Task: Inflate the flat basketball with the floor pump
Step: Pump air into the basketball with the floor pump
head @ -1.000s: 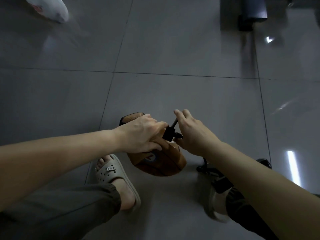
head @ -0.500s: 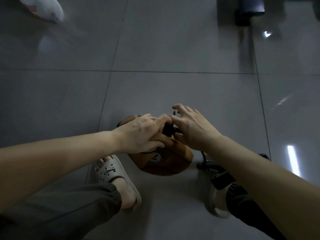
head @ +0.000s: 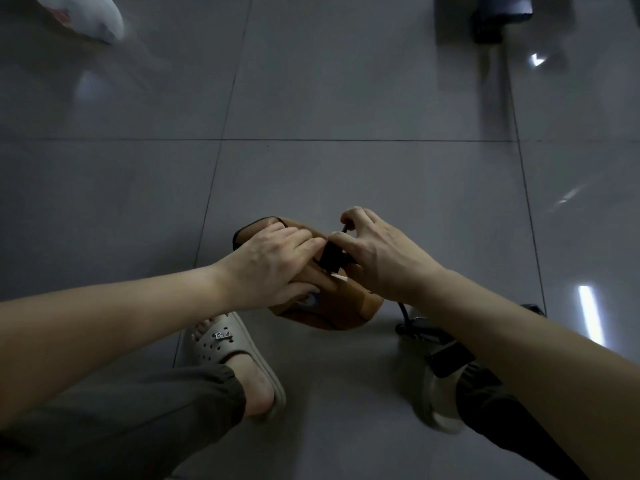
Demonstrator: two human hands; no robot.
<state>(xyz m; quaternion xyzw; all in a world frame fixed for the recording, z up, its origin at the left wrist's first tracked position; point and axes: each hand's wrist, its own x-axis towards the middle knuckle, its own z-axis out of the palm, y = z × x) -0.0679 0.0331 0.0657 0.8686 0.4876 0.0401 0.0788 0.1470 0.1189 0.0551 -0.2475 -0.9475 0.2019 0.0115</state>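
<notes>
1. Left hand (head: 273,268): fingers curled down over the top of the flat basketball (head: 346,306), pressing it; fingertips reach the black pump nozzle (head: 331,257).
2. Right hand (head: 377,258): thumb and fingers pinched closed around the pump nozzle from the right side, with a thin black lever end showing above the index finger.
3. Pump nozzle: a small black block positioned between the two hands, on the upper surface of the ball. Whether it is seated in the valve cannot be told.
4. Flat basketball: brown, collapsed and folded, resting on the grey tiled floor (head: 346,174) between the person's feet, mostly covered by the hands.
5. Black hose (head: 403,311): emerges below the right wrist and runs down to the pump base (head: 420,329) just beside the right foot.
6. Left sandal (head: 225,344): beige, flat on the floor near the ball's lower left edge.
</notes>
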